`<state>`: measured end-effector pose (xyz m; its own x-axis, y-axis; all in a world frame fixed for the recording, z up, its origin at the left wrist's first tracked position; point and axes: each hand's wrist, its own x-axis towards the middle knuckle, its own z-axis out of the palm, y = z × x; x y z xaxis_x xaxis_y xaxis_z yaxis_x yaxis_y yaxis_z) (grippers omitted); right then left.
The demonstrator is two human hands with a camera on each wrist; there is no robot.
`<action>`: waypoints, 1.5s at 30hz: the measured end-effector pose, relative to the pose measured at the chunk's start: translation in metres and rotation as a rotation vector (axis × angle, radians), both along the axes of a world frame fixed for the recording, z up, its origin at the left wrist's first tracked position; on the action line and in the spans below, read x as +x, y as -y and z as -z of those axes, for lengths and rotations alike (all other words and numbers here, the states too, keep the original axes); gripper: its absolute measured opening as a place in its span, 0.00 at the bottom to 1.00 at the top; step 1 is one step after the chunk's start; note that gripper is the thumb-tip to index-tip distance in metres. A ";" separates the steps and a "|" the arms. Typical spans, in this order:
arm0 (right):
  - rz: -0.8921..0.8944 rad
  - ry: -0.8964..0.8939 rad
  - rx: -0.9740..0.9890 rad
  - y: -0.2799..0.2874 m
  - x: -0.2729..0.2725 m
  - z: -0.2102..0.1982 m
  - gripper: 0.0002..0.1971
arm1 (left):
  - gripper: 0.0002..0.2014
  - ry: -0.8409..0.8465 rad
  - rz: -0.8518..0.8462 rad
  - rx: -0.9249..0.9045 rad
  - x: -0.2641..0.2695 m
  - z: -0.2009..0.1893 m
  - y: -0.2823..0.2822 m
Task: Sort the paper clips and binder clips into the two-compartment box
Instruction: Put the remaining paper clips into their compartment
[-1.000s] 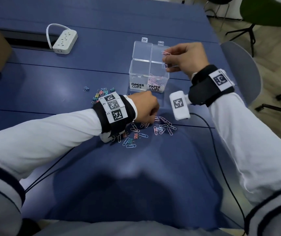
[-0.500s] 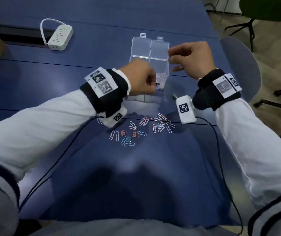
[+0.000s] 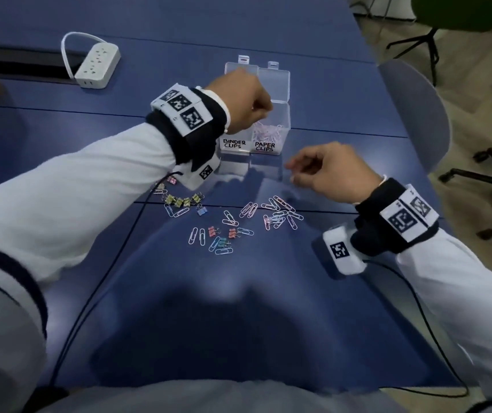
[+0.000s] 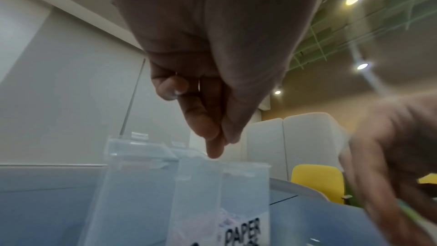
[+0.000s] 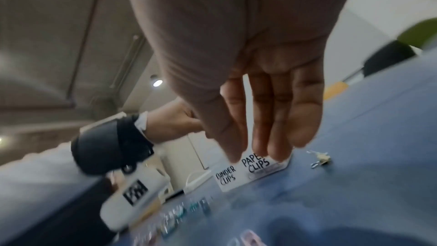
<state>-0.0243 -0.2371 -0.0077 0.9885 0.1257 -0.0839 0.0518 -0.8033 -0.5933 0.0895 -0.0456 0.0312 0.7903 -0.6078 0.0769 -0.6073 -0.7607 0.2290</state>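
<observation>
Clear glossy plastic box point(image 3: 280, 120), paper labels point(image 3: 264, 146) stuck on front; smooth, faintly reflective blue tabletop point(image 3: 209, 293); coated wire paper clips point(image 3: 280, 216); matt white plastic power strip point(image 3: 97, 65).

Blue table point(image 3: 298, 31): box point(image 3: 280, 135), loose clips point(image 3: 280, 216), power strip point(image 3: 97, 65).

1. Right hand point(image 5: 255, 74): fingers point(image 5: 305, 111) extended and relaxed, holding nothing.
2. Box point(image 5: 238, 173): just beyond the fingertips, labels "BINDER CLIPS" and "PAPER CLIPS" readable.
3. Binder clip point(image 5: 320, 158): on the blue worktop point(image 5: 354, 184), right of the fingertips.
4. Left hand point(image 5: 172, 122): left of the grip, blurred.
</observation>
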 end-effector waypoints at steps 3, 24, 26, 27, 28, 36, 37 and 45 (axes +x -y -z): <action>-0.161 -0.063 -0.319 -0.005 -0.021 0.003 0.22 | 0.11 0.000 0.053 -0.028 -0.029 0.004 -0.019; -0.368 -0.018 -0.423 -0.037 -0.028 0.013 0.12 | 0.25 -0.272 0.202 0.174 -0.098 0.054 -0.030; -0.374 -0.009 -0.436 -0.037 -0.027 0.011 0.11 | 0.25 -0.277 0.194 0.179 -0.100 0.053 -0.028; -0.374 -0.007 -0.441 -0.038 -0.027 0.011 0.11 | 0.25 -0.278 0.191 0.184 -0.100 0.053 -0.026; -0.371 -0.008 -0.445 -0.039 -0.027 0.010 0.11 | 0.25 -0.275 0.189 0.191 -0.101 0.052 -0.024; -0.313 0.013 -0.437 -0.034 -0.023 0.010 0.10 | 0.10 -0.241 0.149 0.195 -0.097 0.047 -0.006; -0.293 0.026 -0.417 -0.032 -0.023 0.009 0.10 | 0.07 -0.237 0.144 0.190 -0.096 0.047 -0.005; -0.086 0.083 -0.214 -0.017 -0.014 -0.007 0.07 | 0.06 -0.201 0.174 0.158 -0.091 0.046 -0.006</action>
<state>-0.0381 -0.2197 -0.0005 0.9795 0.1980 -0.0370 0.1670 -0.9010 -0.4005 -0.0018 -0.0392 -0.0147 0.6630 -0.7276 -0.1765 -0.6864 -0.6848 0.2448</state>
